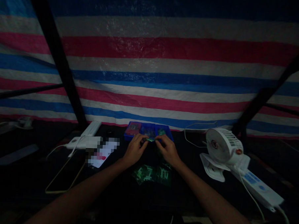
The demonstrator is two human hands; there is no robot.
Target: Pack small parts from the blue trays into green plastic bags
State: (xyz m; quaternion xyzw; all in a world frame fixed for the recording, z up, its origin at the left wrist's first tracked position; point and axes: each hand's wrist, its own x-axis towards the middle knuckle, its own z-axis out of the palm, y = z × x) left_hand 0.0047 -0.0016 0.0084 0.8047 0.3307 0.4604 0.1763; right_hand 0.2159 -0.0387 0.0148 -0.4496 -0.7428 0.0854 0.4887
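Observation:
Between my two hands, just in front of the blue bins, is a small shiny green packet [150, 139]. My left hand [135, 150] pinches its left end with thumb and fingers. At the other end my right hand [168, 151] has its fingertips closed on it. Three blue bins [132, 137] stand side by side behind the hands. A red pack [134, 128] lies in the left bin, clear bags [148, 130] in the middle one, and green packets [161, 131] in the right one. Nearer me, green see-through packets [146, 174] with pale contents lie on the dark table.
At right, a white clip fan [219, 146] stands by a white power strip [262, 189] with cables. A phone [66, 174], a white charger [81, 142] and a pale card [105, 153] lie at left. Striped sheeting [152, 92] hangs behind, between dark frame posts [57, 55].

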